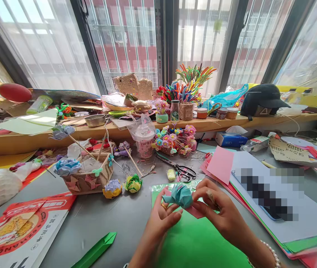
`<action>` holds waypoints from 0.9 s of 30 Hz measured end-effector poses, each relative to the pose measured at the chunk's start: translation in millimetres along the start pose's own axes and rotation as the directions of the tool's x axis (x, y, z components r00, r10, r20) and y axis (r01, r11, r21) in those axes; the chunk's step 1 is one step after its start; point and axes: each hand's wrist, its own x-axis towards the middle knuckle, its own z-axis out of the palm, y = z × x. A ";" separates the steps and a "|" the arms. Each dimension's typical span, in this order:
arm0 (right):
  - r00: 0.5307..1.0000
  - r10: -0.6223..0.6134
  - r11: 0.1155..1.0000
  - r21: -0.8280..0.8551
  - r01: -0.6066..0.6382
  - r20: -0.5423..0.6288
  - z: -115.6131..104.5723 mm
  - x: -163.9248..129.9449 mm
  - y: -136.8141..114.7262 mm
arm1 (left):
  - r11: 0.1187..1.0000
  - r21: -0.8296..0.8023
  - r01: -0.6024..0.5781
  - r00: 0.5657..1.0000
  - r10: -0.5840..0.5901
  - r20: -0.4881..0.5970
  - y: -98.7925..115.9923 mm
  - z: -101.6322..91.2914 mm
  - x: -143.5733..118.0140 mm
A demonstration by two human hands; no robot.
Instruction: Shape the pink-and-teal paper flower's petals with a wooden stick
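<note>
A light-blue folded paper flower (183, 195) with pink paper at its underside is held between both hands in the head view. My left hand (164, 217) grips it from the left, thumb at the front and fingers below. From the right, my right hand (216, 204) pinches the flower's edge and the pink paper (197, 211). Beneath the hands lies a sheet of green paper (197, 242). Two finished paper flowers, one purple and yellow (112, 188) and one green and yellow (133, 183), sit on the table to the left.
Black-handled scissors (184, 172) and a small yellow block (171, 175) lie just beyond the hands. A decorated box (87, 180) and a pink cup (145, 143) stand further back. Stacked paper (300, 208) is at the right; a folded green strip (98, 250) lies front left.
</note>
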 end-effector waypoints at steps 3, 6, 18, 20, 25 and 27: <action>0.991 -0.132 0.990 -0.062 0.130 -0.029 2.7 -2.2 3.9 | 0.992 -0.050 0.112 0.991 -0.108 0.081 -0.9 4.3 -8.4; 0.945 -0.327 0.924 -0.210 0.319 -0.006 5.5 -3.3 8.2 | 0.977 -0.158 0.146 0.979 -0.119 0.168 2.5 4.8 -14.1; 0.866 -0.482 0.676 -0.573 0.464 0.132 12.6 -6.5 8.1 | 0.994 0.015 -0.107 0.992 0.108 -0.065 14.5 13.0 -13.1; 0.868 -0.483 0.691 -0.558 0.459 0.115 13.8 -7.2 7.8 | 0.989 0.056 -0.135 0.987 0.139 -0.079 14.4 14.2 -15.0; 0.867 -0.498 0.736 -0.515 0.439 0.026 18.0 -6.2 6.1 | 0.963 0.197 -0.183 0.976 0.202 -0.083 11.8 18.1 -19.5; 0.870 -0.493 0.752 -0.501 0.429 0.005 18.8 -5.3 5.6 | 0.954 0.229 -0.193 0.972 0.218 -0.088 10.8 19.3 -20.6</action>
